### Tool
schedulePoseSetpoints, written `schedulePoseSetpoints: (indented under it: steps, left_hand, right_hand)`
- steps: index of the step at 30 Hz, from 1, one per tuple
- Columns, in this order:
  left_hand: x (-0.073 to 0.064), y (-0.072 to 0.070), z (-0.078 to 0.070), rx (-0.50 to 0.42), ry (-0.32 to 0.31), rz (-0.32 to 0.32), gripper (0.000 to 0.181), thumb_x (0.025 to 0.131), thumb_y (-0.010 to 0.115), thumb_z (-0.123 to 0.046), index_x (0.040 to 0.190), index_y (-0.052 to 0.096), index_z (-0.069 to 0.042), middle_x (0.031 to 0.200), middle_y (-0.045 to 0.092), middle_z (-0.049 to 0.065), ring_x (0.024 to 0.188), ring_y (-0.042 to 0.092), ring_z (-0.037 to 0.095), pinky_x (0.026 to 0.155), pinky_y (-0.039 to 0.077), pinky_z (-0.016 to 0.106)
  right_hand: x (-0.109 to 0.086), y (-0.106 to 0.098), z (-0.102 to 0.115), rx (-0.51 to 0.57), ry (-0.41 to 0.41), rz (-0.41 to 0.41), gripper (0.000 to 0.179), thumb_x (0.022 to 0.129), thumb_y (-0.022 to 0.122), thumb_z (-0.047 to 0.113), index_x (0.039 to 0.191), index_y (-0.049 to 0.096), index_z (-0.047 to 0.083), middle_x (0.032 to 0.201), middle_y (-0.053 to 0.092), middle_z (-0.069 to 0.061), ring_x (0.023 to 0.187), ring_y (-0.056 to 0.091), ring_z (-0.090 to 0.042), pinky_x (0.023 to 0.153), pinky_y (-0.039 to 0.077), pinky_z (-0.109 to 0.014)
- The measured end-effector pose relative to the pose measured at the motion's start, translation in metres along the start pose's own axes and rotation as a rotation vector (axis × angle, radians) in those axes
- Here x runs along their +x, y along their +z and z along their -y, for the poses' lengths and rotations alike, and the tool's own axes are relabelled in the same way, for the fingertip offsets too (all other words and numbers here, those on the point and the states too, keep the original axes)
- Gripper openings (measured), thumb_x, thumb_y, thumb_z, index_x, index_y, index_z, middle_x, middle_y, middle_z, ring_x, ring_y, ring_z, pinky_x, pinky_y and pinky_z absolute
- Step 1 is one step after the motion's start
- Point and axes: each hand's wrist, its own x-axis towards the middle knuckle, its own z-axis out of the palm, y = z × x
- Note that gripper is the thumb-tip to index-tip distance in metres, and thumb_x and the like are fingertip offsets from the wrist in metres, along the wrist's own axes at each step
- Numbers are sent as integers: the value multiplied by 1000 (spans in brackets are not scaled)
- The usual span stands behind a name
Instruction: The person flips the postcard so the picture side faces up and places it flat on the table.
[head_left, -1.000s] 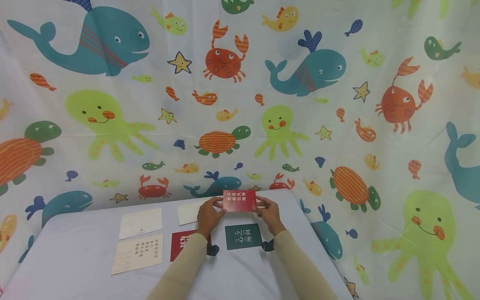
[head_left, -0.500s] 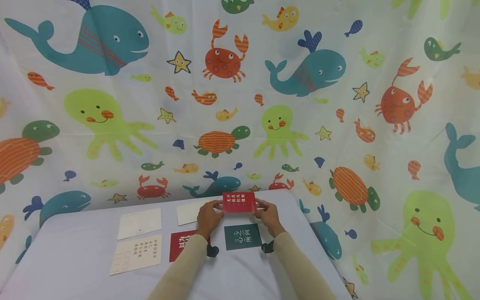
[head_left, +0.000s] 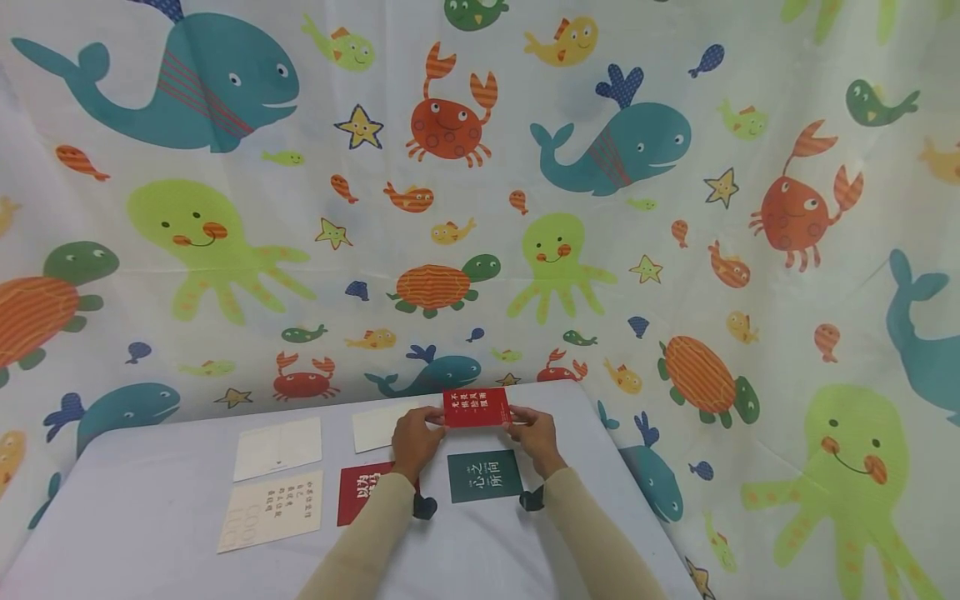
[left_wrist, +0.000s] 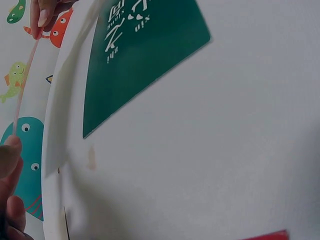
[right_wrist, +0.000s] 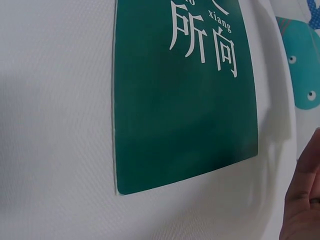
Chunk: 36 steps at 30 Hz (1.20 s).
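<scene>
A red card (head_left: 476, 408) with white characters is held up over the far edge of the table. My left hand (head_left: 415, 440) pinches its left edge, while my right hand (head_left: 538, 438) pinches the right one. In the left wrist view the card shows almost edge-on as a thin pale strip between both hands. Below it, a dark green card (head_left: 484, 477) with white characters lies flat on the white cloth, touched by neither hand. Part of my right hand (right_wrist: 305, 195) shows at the right wrist view's edge, where its grip is out of frame.
Another red card (head_left: 354, 497) lies partly under my left forearm. A pale card (head_left: 375, 427) sits behind it. Further left are a blank cream card (head_left: 277, 450) and a cream card with dark characters (head_left: 273, 510). A sea-animal curtain (head_left: 480, 192) hangs behind the table (head_left: 172, 517).
The held red card has sunk slightly and tilted back, so its face looks shorter. Both hands keep their hold on its edges. The cards on the table stay where they were.
</scene>
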Motion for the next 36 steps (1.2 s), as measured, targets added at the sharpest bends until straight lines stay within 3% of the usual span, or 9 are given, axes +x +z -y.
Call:
schedulePoseSetpoints:
  steps: [15,28,36]
  left_hand:
    - [-3,3,5,49,-1,38,27,91,81,-12,117,80,-10,107,80,7,116,70,33,107,51,58]
    - [-5,7,4,96,13,24,23,91,82,-12,113,80,-8,103,79,7,105,71,31,101,56,55]
    - [-8,9,4,106,10,26,25,91,82,-13,116,80,-9,106,79,8,108,71,32,102,55,56]
  right_hand:
    - [0,6,-6,-83,-8,-62,33,91,86,19,124,80,19,115,77,-5,97,72,-20,86,63,-33]
    - [-3,11,-4,-166,-14,-94,32,92,84,18,123,79,14,114,75,-6,103,70,-24,94,62,-42]
    - [-5,16,-7,-193,-42,-128,30,92,84,19,122,79,13,115,76,-7,107,68,-27,104,58,-50]
